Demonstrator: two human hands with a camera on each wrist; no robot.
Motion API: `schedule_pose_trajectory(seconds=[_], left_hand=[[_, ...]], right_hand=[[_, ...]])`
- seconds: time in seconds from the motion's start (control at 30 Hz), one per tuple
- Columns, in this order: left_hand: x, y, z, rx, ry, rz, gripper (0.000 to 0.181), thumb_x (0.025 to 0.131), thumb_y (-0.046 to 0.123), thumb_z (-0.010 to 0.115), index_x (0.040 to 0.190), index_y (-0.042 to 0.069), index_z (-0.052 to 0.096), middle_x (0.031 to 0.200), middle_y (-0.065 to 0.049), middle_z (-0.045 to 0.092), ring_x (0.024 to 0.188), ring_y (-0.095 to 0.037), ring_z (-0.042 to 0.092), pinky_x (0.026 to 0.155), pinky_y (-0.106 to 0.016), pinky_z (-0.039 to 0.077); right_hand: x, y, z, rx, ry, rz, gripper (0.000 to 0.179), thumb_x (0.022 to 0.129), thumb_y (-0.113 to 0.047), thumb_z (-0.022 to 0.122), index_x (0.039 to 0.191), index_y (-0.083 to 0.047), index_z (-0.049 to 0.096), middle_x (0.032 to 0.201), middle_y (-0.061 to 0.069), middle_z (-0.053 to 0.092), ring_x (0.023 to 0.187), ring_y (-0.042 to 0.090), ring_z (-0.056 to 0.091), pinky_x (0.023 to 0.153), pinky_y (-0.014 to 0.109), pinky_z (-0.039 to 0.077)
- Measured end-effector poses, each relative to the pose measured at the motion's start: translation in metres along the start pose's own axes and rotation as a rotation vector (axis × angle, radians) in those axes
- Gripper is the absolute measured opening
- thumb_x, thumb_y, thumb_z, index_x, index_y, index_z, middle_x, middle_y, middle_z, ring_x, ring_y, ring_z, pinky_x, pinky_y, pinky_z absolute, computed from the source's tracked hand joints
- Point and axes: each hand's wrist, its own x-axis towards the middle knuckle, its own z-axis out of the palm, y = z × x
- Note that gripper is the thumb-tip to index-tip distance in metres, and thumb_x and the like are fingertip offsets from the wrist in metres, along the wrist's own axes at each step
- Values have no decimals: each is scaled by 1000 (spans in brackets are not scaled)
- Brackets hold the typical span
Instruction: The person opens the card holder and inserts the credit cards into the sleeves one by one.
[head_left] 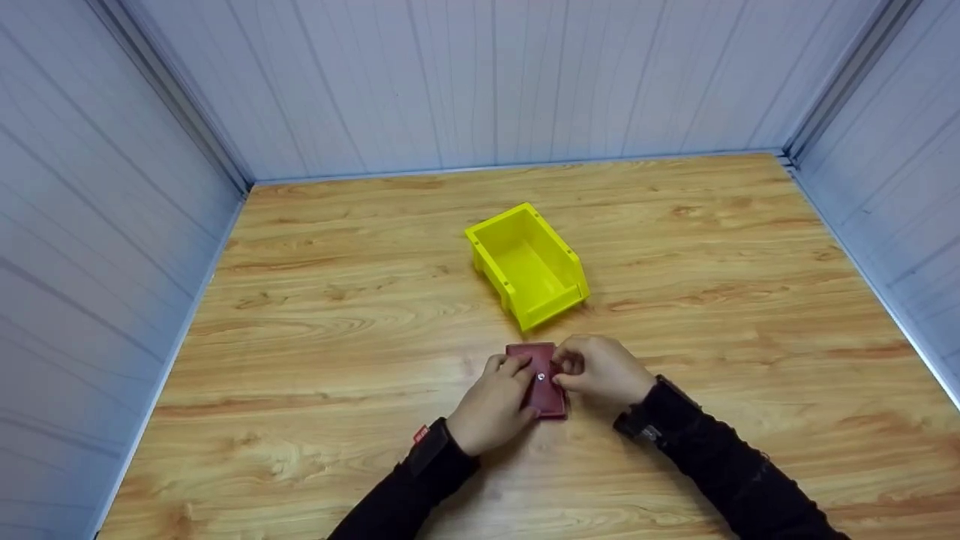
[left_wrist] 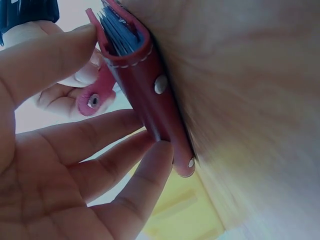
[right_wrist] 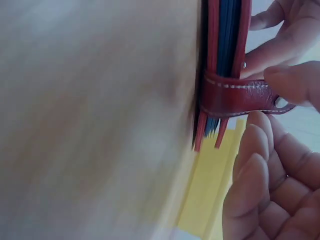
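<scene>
Risk first: the dark red leather card wallet with white stitching lies flat on the light wood-grain tabletop, and the snap strap is loose. My read: if the strap is pulled without the body held down, the wallet slides or lifts, and the blue cards packed inside could fan out of the open end. The snap stud is small, so a misaligned press could skid off it.

Left hand: fingers loosely spread and fairly straight, tips resting against the wallet's left edge and top, steadying it, not wrapped round it.

Right hand: fingers curled, thumb and forefinger pinching the strap at the wallet's right edge; the other fingers are tucked in beside it.

Both hands are close together over the wallet, near the table's front-centre.

Just beyond the wallet, apart from it, sits a yellow plastic open-front storage bin, turned at an angle, nothing visible inside. Behind it are the pale panelled walls.
</scene>
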Motion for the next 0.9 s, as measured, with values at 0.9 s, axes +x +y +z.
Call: schedule_pose_trajectory(seconds=[0.9], left_hand=[[-2,0,1,9,20,13,57,85,23,73,132,-3,57,137,-17,56,123,-35,49,105,-40,44]], right_hand=[[18,-1,5,70,-49,27,11,86,-20,74,83,-10,77,81,1,74,73,7,60,66,20,46]])
